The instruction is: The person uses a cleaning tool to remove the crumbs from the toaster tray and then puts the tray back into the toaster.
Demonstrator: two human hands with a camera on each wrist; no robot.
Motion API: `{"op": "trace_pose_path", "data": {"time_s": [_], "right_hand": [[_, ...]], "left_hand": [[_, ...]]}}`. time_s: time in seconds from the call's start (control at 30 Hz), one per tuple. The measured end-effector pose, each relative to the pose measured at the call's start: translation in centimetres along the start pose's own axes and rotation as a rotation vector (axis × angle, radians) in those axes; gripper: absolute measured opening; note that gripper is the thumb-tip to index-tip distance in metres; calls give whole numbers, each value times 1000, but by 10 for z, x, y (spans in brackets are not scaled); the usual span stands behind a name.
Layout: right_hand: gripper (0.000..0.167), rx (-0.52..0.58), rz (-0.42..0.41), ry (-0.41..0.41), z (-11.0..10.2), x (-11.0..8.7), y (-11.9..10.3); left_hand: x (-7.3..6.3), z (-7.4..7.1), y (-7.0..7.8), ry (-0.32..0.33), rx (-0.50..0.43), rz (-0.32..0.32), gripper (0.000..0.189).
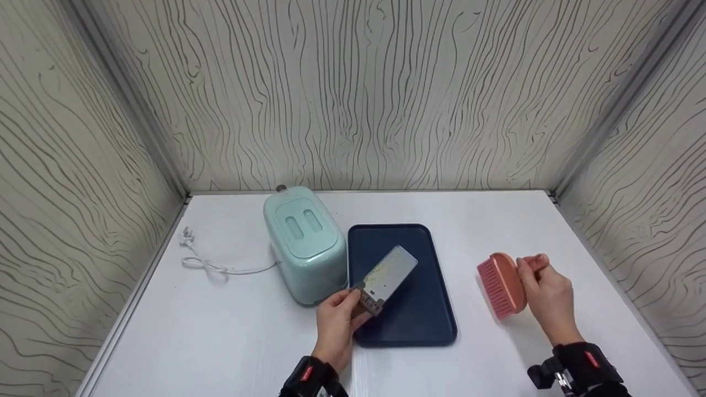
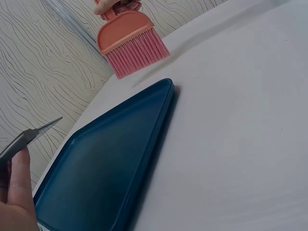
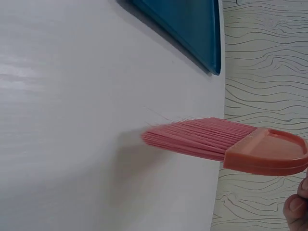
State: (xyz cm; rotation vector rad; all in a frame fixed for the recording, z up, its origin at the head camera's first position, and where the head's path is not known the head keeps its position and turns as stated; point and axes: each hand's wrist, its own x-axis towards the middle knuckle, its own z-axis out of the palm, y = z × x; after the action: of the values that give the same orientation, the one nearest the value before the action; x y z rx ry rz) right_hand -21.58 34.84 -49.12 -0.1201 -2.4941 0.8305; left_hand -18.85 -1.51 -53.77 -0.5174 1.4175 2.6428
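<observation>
My left hand [image 1: 334, 325] pinches the grey-brown end of a flat metal crumb tray [image 1: 392, 273]. Yellowish crumbs lie along the tray's surface. It is held over a dark blue rectangular tray [image 1: 408, 331]; the left wrist view shows the crumb tray [image 2: 47, 126] edge-on, raised above that tray. To the right, my right hand [image 1: 551, 298] grips the handle of an orange hand brush [image 1: 506, 284] with pink bristles. In the right wrist view the brush [image 3: 264, 151] hangs over the white table, bristles slanting down, its shadow below.
A mint-green toaster [image 1: 306, 242] with two slots stands directly left of the blue tray. Its white cord [image 1: 237, 272] and plug lie on the white table [image 1: 220, 342] at the left. Patterned panels [image 1: 353, 94] enclose the table at the back and both sides.
</observation>
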Motion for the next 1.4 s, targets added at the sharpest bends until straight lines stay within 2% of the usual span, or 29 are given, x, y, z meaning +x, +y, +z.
{"op": "trace_pose_path", "data": {"time_s": [0.2,0.33,0.6,0.87,1.23,1.4], "right_hand": [[28,104,2,47,-6,11,-22],[31,189,7,30,-8,20,-43],[33,371,8,-65,-5,36,-81],[35,533,31,-164,10,43,-112],[33,809,83,-319,43,32,-151],[28,854,101,-371,57,25,-162]], "left_hand": [[-1,0,4,-6,40,3,29],[0,-1,7,-1,58,5,29],[2,-3,11,-12,77,17,28],[2,-6,15,-19,145,40,29],[2,-6,16,-41,158,19,25],[4,-6,15,-44,185,12,23]]}}
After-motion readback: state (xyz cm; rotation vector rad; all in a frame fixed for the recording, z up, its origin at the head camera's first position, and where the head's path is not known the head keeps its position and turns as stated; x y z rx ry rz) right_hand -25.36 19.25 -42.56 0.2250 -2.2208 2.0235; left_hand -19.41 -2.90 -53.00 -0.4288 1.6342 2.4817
